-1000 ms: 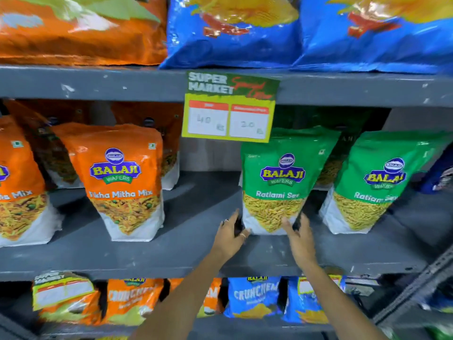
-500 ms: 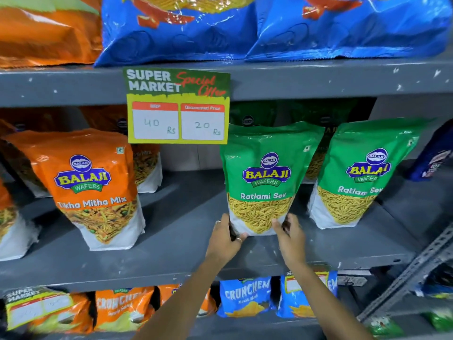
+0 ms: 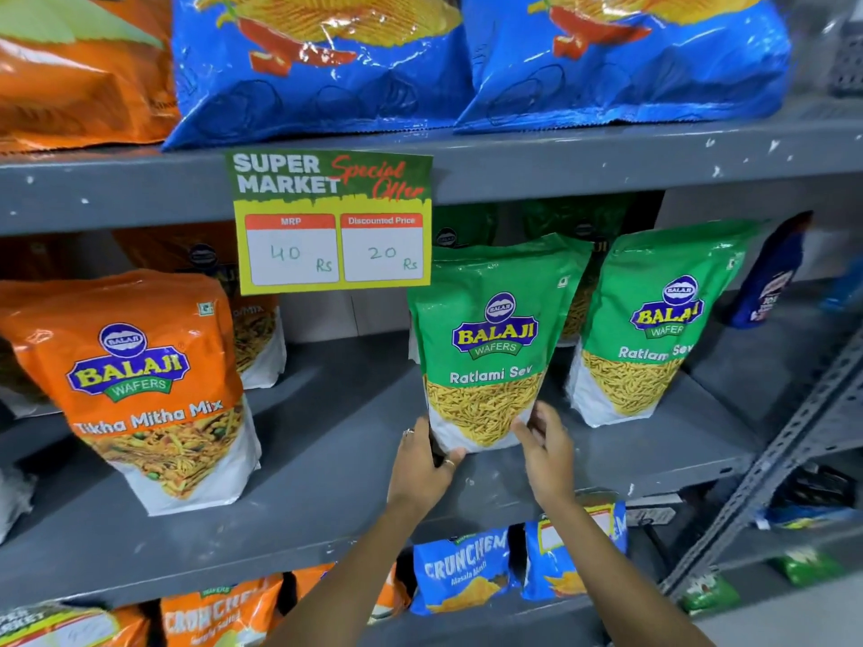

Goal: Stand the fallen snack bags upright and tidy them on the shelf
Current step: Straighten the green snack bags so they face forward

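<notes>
Head view faces the grey shelf (image 3: 327,459) closely (angled slightly downward).

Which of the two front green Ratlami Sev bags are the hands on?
The left green bag, beside the price card; left hand and right hand hold its bottom corners. The right green bag stands untouched.

Left hand (image 3: 422,464) and right hand (image 3: 546,452) extended, fingers curled.

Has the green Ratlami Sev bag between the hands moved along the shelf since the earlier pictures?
No. The Ratlami Sev bag keeps about the same gap to the neighbouring green bag on its right; only the camera shifted.
</notes>
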`<state>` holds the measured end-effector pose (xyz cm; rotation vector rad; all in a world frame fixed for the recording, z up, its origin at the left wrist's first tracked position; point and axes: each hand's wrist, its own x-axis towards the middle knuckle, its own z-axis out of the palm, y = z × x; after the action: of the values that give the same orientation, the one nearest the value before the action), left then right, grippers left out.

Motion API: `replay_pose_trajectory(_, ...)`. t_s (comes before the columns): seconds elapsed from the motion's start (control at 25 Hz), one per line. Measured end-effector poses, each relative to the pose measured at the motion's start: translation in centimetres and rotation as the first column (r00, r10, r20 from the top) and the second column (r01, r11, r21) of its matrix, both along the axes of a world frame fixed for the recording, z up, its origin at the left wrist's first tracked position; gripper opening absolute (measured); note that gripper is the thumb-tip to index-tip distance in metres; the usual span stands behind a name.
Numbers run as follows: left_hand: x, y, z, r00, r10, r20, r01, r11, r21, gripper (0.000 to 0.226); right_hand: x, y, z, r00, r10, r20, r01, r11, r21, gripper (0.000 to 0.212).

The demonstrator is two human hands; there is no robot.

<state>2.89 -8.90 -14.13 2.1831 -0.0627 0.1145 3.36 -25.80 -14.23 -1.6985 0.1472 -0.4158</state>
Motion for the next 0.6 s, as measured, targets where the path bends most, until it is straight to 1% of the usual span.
replay_pose_trajectory(0.04,-0.2,-0.1,0.1,0.999,-0.005,0.037,0.006,0.999,-0.049,0.059,0.0,-0.2,0.1,0.999,-0.038,0.002,0.038,0.998,0.049,0.030)
replay_pose_trajectory(0.08,-0.5,-0.3,0.2,0.995,0.024,0.101,-0.016,0.997,-0.076,0.067,0.1,-0.5,0.3,0.996,-0.091,0.006,0.090,0.992,0.094,0.033)
replay_pose_trajectory(0.12,-0.7,-0.5,0.3,0.975,0.088,0.206,-0.080,0.996,-0.046,0.070,0.2,-1.0,0.5,0.988,-0.155,0.009,0.152,0.978,0.142,0.030)
replay_pose_trajectory(0.16,-1.0,-0.9,0.5,0.923,0.148,0.355,-0.174,0.984,0.042,0.065,0.2,-1.6,0.8,0.976,-0.218,0.020,0.210,0.958,0.196,0.024)
replay_pose_trajectory(0.2,-1.2,-1.4,0.7,0.836,0.158,0.526,-0.267,0.953,0.139,0.055,0.3,-2.6,1.0,0.960,-0.277,0.031,0.261,0.933,0.248,0.018)
replay_pose_trajectory(0.24,-1.2,-2.3,1.0,0.752,0.118,0.648,-0.319,0.926,0.201,0.045,0.3,-3.8,1.3,0.939,-0.341,0.048,0.316,0.910,0.269,0.013)
replay_pose_trajectory(0.28,-1.2,-3.5,1.4,0.697,0.053,0.715,-0.321,0.915,0.244,0.037,0.4,-5.0,1.5,0.916,-0.394,0.075,0.362,0.893,0.268,0.012)
replay_pose_trajectory(0.32,-1.2,-4.8,1.7,0.674,-0.005,0.739,-0.299,0.913,0.278,0.031,0.4,-6.3,1.7,0.896,-0.432,0.107,0.396,0.884,0.249,0.012)
replay_pose_trajectory(0.36,-1.1,-6.4,1.9,0.677,-0.036,0.735,-0.266,0.919,0.291,0.029,0.6,-7.8,1.9,0.879,-0.456,0.139,0.420,0.879,0.228,0.014)
replay_pose_trajectory(0.4,-1.0,-8.1,2.3,0.712,-0.052,0.700,-0.207,0.937,0.280,0.029,0.8,-9.4,2.2,0.870,-0.467,0.156,0.435,0.878,0.201,0.018)
replay_pose_trajectory(0.48,-0.7,-11.3,2.7,0.800,-0.051,0.598,-0.109,0.968,0.228,0.032,1.7,-12.5,2.2,0.877,-0.465,0.122,0.447,0.882,0.148,0.024)
replay_pose_trajectory(0.52,-0.5,-12.6,2.8,0.848,-0.044,0.528,-0.074,0.977,0.199,0.035,2.2,-13.9,1.9,0.889,-0.450,0.085,0.439,0.890,0.124,0.023)
replay_pose_trajectory(0.6,0.0,-14.7,2.9,0.952,-0.048,0.303,0.014,0.993,0.113,0.043,2.5,-15.8,1.5,0.923,-0.385,0.015,0.383,0.920,0.082,0.022)
